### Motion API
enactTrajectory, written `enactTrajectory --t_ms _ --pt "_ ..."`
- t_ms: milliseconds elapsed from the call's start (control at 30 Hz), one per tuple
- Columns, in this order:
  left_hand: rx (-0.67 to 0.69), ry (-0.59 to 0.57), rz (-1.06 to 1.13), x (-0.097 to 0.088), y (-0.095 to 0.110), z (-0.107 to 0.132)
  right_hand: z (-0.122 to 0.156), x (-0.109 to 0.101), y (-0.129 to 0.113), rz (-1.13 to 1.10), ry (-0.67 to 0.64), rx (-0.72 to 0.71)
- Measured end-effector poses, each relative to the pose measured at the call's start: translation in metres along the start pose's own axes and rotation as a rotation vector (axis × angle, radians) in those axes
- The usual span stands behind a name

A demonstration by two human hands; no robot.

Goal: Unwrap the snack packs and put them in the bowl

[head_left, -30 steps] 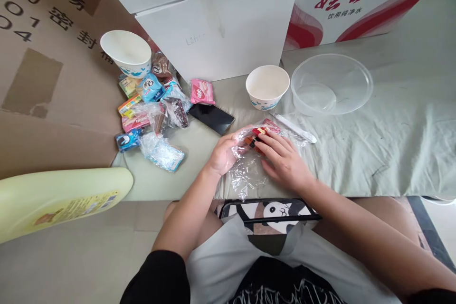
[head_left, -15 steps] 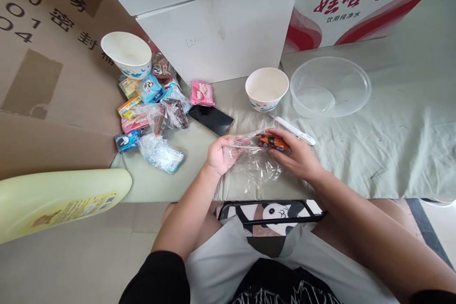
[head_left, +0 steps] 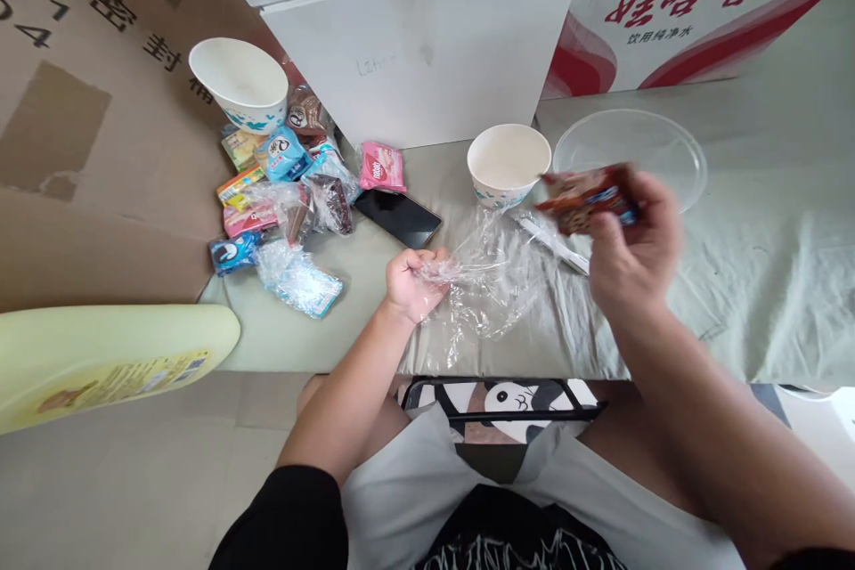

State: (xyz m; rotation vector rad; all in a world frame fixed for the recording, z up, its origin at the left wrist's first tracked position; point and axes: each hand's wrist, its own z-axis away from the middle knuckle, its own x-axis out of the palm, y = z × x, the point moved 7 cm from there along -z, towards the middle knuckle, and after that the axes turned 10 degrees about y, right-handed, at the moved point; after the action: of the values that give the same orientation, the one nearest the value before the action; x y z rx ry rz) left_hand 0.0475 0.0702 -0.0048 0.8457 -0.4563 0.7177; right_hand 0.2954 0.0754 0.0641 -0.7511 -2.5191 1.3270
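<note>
Aloft; snack packaging (head_left: 580, 201) between right fingers (head_left: 608, 242)

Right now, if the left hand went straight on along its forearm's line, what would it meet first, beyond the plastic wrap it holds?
Probably the right end of the phone, just past the left hand; if it clears that, the white bowl stands farther along. How high the hand hangs is unclear.
</note>
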Motion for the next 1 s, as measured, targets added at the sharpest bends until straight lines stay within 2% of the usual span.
enactTrajectory --t_ms 100,167,267,367,467,567,633,700,767,833,900,1000 --pt "-0.036 0.013 0.026 -0.001 -0.002 0.0 -0.024 -0.025 -0.005 0.068 0.258 -0.211" --pt "-0.063 0.045 0.043 -0.002 -0.003 0.0 -0.031 -0.032 -0.003 0.153 0.296 -0.254" --pt "-0.078 0.06 0.052 -0.002 -0.003 0.0 -0.034 -0.03 0.008 0.371 0.177 -0.19" --pt "-0.076 0.023 0.024 -0.001 -0.002 0.0 -0.033 -0.025 0.024 0.607 0.061 -0.13" --pt "-0.071 -0.018 -0.022 0.0 -0.002 0.001 -0.036 -0.023 0.035 0.693 0.001 -0.103" --pt "-0.043 -0.048 -0.042 0.0 0.0 0.002 -0.036 -0.024 0.031 0.717 0.014 -0.062" --pt "-0.03 -0.053 -0.052 0.001 0.0 0.002 -0.029 -0.018 0.013 0.68 0.012 -0.103" --pt "-0.038 -0.04 -0.069 0.0 -0.001 0.001 -0.011 0.0 -0.013 0.528 -0.11 -0.229" --pt "-0.046 -0.022 -0.082 -0.002 -0.002 0.0 0.019 0.029 -0.032 0.298 -0.419 -0.321" --pt "-0.032 -0.017 -0.084 -0.003 -0.001 -0.001 0.049 0.046 -0.04 0.181 -0.629 -0.366" --pt "-0.004 -0.022 -0.09 -0.003 0.004 -0.001 0.067 0.051 -0.038 0.187 -0.718 -0.377" --pt "0.045 -0.031 -0.145 -0.004 0.016 0.005 0.08 0.046 -0.032 0.259 -0.818 -0.396"
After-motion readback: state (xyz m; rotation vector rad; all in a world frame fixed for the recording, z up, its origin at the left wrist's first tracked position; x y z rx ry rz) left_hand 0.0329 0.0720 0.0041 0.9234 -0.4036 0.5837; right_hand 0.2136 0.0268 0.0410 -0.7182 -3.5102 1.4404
